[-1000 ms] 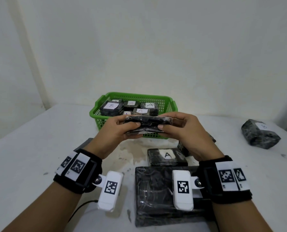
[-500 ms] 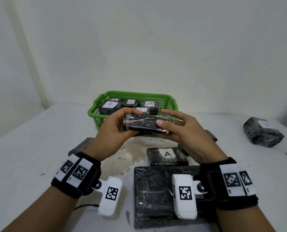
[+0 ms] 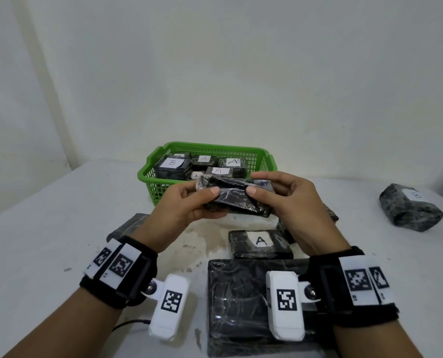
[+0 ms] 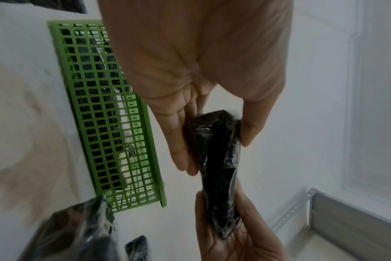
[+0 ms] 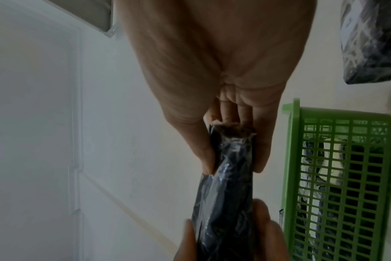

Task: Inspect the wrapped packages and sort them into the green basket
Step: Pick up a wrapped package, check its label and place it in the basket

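Both hands hold one flat black plastic-wrapped package [image 3: 234,197] in the air, just in front of the green basket [image 3: 263,161]. My left hand [image 3: 192,202] pinches its left end between thumb and fingers. My right hand [image 3: 279,195] pinches its right end the same way. Its wrapped underside is turned toward me and no label shows. The left wrist view shows the package [image 4: 219,167] edge-on beside the basket [image 4: 109,114]; in the right wrist view the package [image 5: 228,187] also runs edge-on, next to the basket [image 5: 346,185]. The basket holds several labelled packages marked A and B.
On the white table lie a package marked A [image 3: 260,244], a large flat black package [image 3: 238,303] below my wrists, another dark package [image 3: 127,226] behind my left wrist, and a bulky package marked B [image 3: 410,210] at the far right. A wall stands behind the basket.
The package has been tilted in my hands so that more of its broad wrapped face now turns toward me. Both hands keep their hold and stay in front of the basket.
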